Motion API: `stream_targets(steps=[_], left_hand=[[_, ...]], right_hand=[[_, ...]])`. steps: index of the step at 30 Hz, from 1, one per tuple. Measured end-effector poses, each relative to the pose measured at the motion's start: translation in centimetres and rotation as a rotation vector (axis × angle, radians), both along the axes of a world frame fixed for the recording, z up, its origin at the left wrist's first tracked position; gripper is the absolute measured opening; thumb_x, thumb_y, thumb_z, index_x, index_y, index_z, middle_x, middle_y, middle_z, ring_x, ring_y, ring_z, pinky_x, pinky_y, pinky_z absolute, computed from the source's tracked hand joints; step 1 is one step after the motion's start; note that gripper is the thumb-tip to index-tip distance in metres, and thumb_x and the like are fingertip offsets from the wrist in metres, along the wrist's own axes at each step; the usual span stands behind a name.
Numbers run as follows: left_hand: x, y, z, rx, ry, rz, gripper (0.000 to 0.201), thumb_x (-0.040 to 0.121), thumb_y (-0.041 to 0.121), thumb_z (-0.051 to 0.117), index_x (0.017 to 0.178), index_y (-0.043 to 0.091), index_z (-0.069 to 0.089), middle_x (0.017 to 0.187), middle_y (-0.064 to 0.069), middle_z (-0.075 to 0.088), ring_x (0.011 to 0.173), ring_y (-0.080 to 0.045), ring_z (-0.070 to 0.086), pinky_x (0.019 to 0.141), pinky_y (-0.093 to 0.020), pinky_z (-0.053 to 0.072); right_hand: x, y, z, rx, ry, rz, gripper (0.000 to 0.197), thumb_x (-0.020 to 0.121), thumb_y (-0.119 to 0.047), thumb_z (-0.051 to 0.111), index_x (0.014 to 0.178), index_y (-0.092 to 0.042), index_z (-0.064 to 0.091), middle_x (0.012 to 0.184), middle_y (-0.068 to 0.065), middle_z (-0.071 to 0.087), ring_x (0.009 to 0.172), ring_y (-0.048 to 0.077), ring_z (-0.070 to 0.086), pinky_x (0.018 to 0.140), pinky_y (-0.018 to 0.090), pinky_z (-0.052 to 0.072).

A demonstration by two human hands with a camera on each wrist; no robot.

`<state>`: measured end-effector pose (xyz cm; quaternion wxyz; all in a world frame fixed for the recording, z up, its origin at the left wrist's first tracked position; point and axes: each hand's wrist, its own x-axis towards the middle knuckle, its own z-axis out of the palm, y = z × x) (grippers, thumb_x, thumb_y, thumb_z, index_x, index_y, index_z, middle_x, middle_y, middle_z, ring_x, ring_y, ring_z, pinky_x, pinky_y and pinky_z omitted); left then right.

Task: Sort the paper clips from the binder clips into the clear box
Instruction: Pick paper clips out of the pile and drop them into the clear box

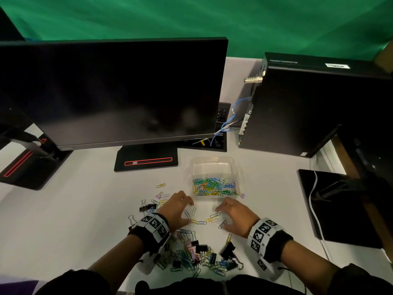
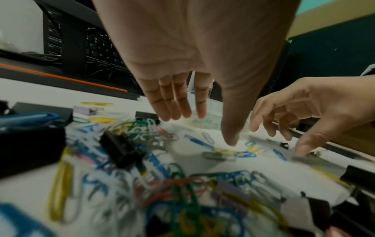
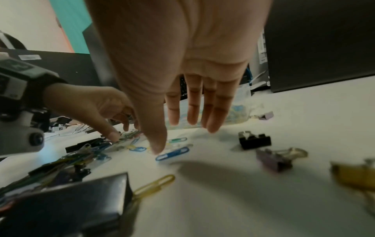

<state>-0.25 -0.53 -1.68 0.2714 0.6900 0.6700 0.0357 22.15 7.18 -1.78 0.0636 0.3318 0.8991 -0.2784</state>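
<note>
The clear box stands on the white desk with several coloured paper clips in its near half. Just in front of it, my left hand and right hand hover palm-down with fingers spread, holding nothing. A few loose paper clips lie between them. The right wrist view shows a blue paper clip under my right thumb. A mixed pile of paper clips and binder clips lies below my wrists, with a large black binder clip at its right. A purple binder clip sits at the box's near right corner.
A dark monitor on a black stand fills the back left. A black computer tower with cables stands at the back right. A black pad crossed by a white cable lies to the right. More clips are scattered left of my left hand.
</note>
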Motion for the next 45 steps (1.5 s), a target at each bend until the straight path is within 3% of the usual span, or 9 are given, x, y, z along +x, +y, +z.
stream_targets(steps=[4, 12, 17, 21, 24, 27, 31, 36, 45], left_hand=[[0.1, -0.1, -0.6, -0.126, 0.085, 0.037, 0.084, 0.073, 0.039, 0.073, 0.140, 0.013, 0.030, 0.134, -0.009, 0.036, 0.124, -0.024, 0.037, 0.107, -0.033, 0.034], [2.3, 0.7, -1.0, -0.167, -0.016, 0.044, 0.058, 0.080, 0.015, 0.068, 0.131, 0.012, 0.041, 0.131, -0.011, 0.040, 0.115, -0.026, 0.048, 0.098, -0.031, 0.039], [3.8, 0.7, -1.8, -0.101, -0.273, 0.149, 0.050, 0.075, 0.000, 0.067, 0.120, 0.013, 0.050, 0.106, -0.005, 0.050, 0.080, -0.019, 0.054, 0.077, -0.025, 0.045], [3.8, 0.4, -1.8, 0.012, -0.392, 0.184, 0.064, 0.067, -0.002, 0.072, 0.121, 0.015, 0.042, 0.100, 0.000, 0.039, 0.068, -0.002, 0.040, 0.062, -0.009, 0.040], [3.4, 0.3, -1.8, -0.018, -0.241, 0.145, 0.070, 0.067, 0.011, 0.078, 0.127, 0.013, 0.040, 0.109, -0.003, 0.039, 0.088, -0.008, 0.045, 0.077, -0.010, 0.039], [3.0, 0.4, -2.1, -0.116, -0.087, 0.095, 0.070, 0.071, 0.021, 0.077, 0.130, 0.013, 0.041, 0.124, -0.007, 0.043, 0.113, -0.021, 0.048, 0.096, -0.028, 0.041], [3.2, 0.8, -2.1, -0.117, -0.107, 0.112, 0.041, 0.078, 0.016, 0.070, 0.116, 0.012, 0.054, 0.109, -0.006, 0.052, 0.095, -0.020, 0.054, 0.081, -0.022, 0.037], [3.8, 1.4, -2.0, -0.155, -0.026, 0.063, 0.024, 0.085, 0.016, 0.061, 0.108, 0.007, 0.059, 0.107, -0.009, 0.055, 0.107, -0.026, 0.054, 0.083, -0.027, 0.036], [4.5, 1.4, -2.2, -0.164, 0.303, -0.271, 0.030, 0.096, 0.015, 0.041, 0.117, -0.006, 0.045, 0.121, -0.023, 0.049, 0.112, -0.037, 0.046, 0.094, -0.042, 0.036]], right_hand=[[-0.2, 0.0, -0.6, -0.149, -0.113, -0.085, 0.076, 0.070, -0.023, 0.073, 0.137, -0.019, 0.038, 0.131, 0.006, 0.036, 0.123, 0.020, 0.041, 0.104, 0.024, 0.035], [-1.9, -0.8, -1.9, -0.238, 0.064, -0.194, 0.053, 0.072, -0.012, 0.075, 0.122, -0.016, 0.056, 0.102, -0.001, 0.037, 0.068, -0.006, 0.036, 0.073, 0.010, 0.031], [-3.1, -1.0, -2.1, -0.222, 0.090, -0.231, 0.056, 0.070, -0.012, 0.076, 0.122, -0.015, 0.055, 0.100, 0.000, 0.041, 0.077, 0.011, 0.044, 0.072, 0.013, 0.032], [-3.1, -0.8, -2.3, -0.239, 0.125, -0.230, 0.062, 0.069, -0.012, 0.077, 0.126, -0.016, 0.052, 0.100, 0.000, 0.042, 0.063, -0.004, 0.037, 0.071, 0.013, 0.032], [-3.2, -0.5, -2.1, -0.236, 0.108, -0.187, 0.060, 0.071, -0.015, 0.077, 0.126, -0.018, 0.053, 0.098, 0.001, 0.041, 0.062, -0.007, 0.033, 0.072, 0.015, 0.032], [-3.6, -0.1, -2.1, -0.219, 0.095, -0.157, 0.056, 0.069, -0.019, 0.078, 0.121, -0.020, 0.057, 0.093, -0.001, 0.041, 0.063, -0.005, 0.034, 0.065, 0.016, 0.033], [-3.7, 0.0, -2.1, -0.201, 0.108, -0.169, 0.038, 0.069, -0.019, 0.078, 0.105, -0.018, 0.066, 0.079, -0.008, 0.041, 0.065, -0.001, 0.038, 0.059, 0.007, 0.029], [-3.9, -0.3, -2.0, -0.161, 0.050, -0.145, 0.019, 0.076, -0.019, 0.071, 0.092, -0.010, 0.068, 0.088, 0.002, 0.050, 0.079, 0.014, 0.046, 0.059, 0.010, 0.029], [-4.6, -1.0, -1.7, 0.032, -0.186, -0.038, 0.022, 0.088, -0.014, 0.052, 0.105, -0.002, 0.058, 0.115, 0.019, 0.053, 0.109, 0.033, 0.050, 0.090, 0.037, 0.038]])
